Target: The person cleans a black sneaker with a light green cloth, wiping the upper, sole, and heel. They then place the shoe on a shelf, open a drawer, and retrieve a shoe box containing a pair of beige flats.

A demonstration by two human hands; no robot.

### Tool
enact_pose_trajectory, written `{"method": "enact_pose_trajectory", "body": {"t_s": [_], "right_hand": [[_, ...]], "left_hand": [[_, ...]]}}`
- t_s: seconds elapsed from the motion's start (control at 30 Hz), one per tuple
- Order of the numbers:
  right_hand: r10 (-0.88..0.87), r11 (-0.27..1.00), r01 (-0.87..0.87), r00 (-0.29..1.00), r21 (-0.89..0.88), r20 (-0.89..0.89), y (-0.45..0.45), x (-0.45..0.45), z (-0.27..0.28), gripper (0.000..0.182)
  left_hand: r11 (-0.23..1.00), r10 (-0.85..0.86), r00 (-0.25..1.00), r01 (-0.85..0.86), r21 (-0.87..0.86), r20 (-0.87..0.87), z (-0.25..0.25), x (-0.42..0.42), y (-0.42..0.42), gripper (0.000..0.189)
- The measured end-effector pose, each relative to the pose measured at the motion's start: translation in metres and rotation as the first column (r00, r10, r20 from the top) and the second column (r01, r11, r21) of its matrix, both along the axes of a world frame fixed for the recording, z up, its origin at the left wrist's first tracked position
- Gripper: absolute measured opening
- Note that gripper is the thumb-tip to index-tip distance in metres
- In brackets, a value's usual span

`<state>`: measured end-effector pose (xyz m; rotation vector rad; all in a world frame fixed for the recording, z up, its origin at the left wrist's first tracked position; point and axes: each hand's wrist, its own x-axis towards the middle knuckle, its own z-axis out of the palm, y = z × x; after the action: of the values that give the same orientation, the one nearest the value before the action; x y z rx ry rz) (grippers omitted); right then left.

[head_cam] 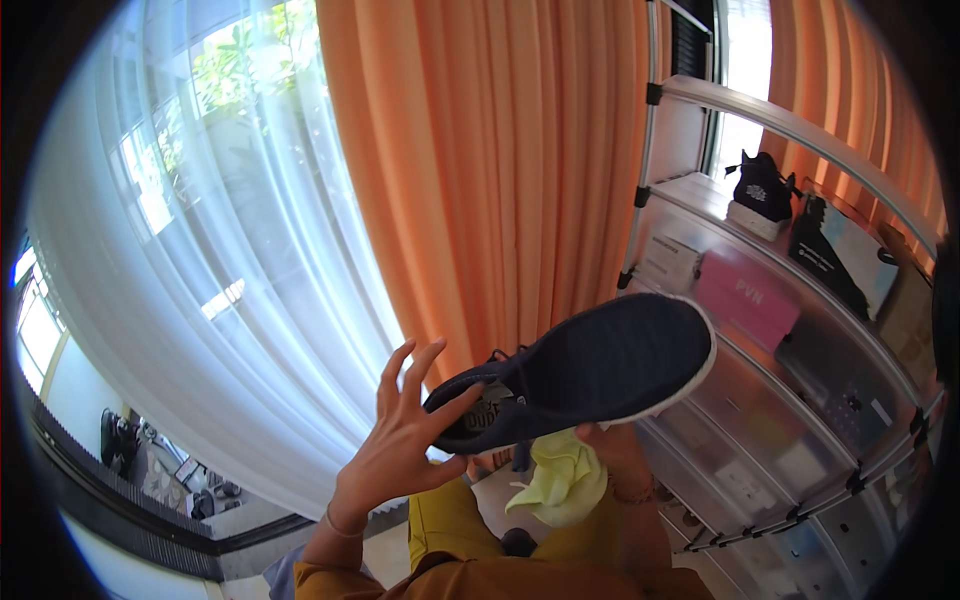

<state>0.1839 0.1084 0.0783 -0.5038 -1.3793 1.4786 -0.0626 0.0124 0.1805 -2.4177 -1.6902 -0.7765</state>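
Observation:
A navy fabric slip-on style shoe (615, 360) with laces and a white sole edge is held up before me, tilted, toe to the right. My left hand (401, 442) is at its heel. The index finger reaches over the collar opening, the thumb lies along the heel's lower side, and other fingers stand raised. Lettering shows on the insole (480, 416). Under the shoe's forefoot is my right hand (611, 446), partly hidden by the sole. A crumpled pale yellow cloth (562, 480) hangs from it.
A rack (780, 405) with translucent covers stands at right, holding shoe boxes, including a pink box (750, 300). On its upper shelf sits a black shoe (761, 191). Orange curtains (487, 165) and a sheer white curtain (247, 262) hang ahead. More shoes (120, 439) lie lower left.

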Motion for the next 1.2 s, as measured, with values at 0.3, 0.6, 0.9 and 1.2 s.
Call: {"method": "enact_pose_trajectory", "body": {"t_s": [0.3,0.6,0.9,1.2], "right_hand": [[-0.162,0.983,0.179,0.934,-0.027,0.318,-0.036,-0.033,-0.085,0.047],[-0.311,0.914,0.192,0.897,0.358,0.313,-0.037,-0.033,-0.035,0.071],[-0.199,0.973,0.141,0.911,0.181,0.36,-0.037,-0.031,-0.064,0.049],[-0.082,0.993,0.043,0.922,0.11,0.379,-0.041,-0.029,-0.13,0.055]], "left_hand": [[0.921,-0.058,0.832,0.258,-0.292,0.552,-0.091,-0.017,0.024,0.043],[0.571,0.303,0.058,0.788,-0.23,0.951,-0.131,-0.026,0.041,0.068],[0.716,0.441,-0.175,0.661,-0.227,0.881,-0.139,-0.014,0.037,0.045],[0.793,0.254,0.031,0.566,-0.227,0.967,-0.115,-0.01,0.018,0.065]]}}
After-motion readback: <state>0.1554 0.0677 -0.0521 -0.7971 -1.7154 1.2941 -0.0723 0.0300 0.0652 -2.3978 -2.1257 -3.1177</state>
